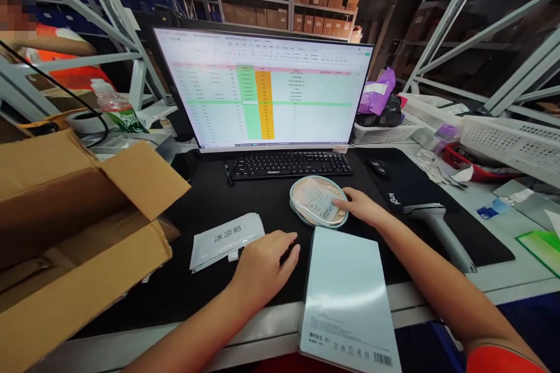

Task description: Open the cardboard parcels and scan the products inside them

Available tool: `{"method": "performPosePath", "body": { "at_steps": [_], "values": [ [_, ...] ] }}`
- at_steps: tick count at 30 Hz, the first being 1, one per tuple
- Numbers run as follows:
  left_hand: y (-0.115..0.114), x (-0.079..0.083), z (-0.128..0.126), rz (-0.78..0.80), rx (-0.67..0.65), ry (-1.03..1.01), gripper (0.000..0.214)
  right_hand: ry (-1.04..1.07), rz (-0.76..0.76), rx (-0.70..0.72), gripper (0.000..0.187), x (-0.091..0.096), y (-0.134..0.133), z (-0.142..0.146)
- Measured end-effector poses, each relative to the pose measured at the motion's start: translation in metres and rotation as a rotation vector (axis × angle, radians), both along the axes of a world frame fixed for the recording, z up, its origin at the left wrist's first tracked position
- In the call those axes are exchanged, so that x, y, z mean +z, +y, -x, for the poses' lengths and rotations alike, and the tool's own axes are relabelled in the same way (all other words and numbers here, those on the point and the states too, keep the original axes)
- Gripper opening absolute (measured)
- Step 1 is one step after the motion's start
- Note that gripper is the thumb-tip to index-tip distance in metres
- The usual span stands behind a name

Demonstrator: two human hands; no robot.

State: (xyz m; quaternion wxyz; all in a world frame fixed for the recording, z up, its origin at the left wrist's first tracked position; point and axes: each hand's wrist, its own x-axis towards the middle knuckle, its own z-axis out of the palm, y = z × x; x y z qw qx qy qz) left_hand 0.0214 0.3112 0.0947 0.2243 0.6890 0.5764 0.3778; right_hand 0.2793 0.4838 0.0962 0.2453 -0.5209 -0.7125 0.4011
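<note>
Pale-blue box point(345, 291) nearest, long axis near-far. Right hand point(356, 207) pinches round pouch point(312, 201) at right edge; left hand point(266, 259), fingers loosely parted, sits near-left of it.

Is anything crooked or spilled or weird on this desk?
I see no spill. One odd thing: the pale blue box, on the near side of the round pouch, pokes past the desk's front edge instead of lying fully on it.

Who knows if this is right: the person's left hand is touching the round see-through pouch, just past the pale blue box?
Not quite: the right hand, not the left hand, is touching the round see-through pouch, just past the pale blue box, as the head view shows.
</note>
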Motion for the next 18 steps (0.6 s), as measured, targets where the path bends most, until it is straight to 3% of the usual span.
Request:
{"method": "performPosePath", "body": {
  "at_steps": [4,8,11,13,18],
  "values": [
    [0.002,0.004,0.001,-0.053,0.052,-0.083,0.031,0.245,-0.011,0.116,0.044,0.014,-0.010,0.012],
    [0.010,0.000,0.008,-0.192,0.211,-0.147,0.070,0.405,-0.107,0.177,0.042,0.042,-0.009,0.028],
    [0.019,-0.006,0.015,-0.261,0.241,-0.225,0.095,0.524,-0.077,0.203,0.039,0.060,-0.008,0.044],
    [0.023,-0.003,0.020,-0.179,0.217,-0.334,0.101,0.621,-0.022,0.227,0.038,0.067,-0.011,0.056],
    [0.018,0.021,0.024,0.270,0.203,-0.710,0.087,0.656,0.081,0.273,0.034,0.070,-0.019,0.072]
  ]
}}
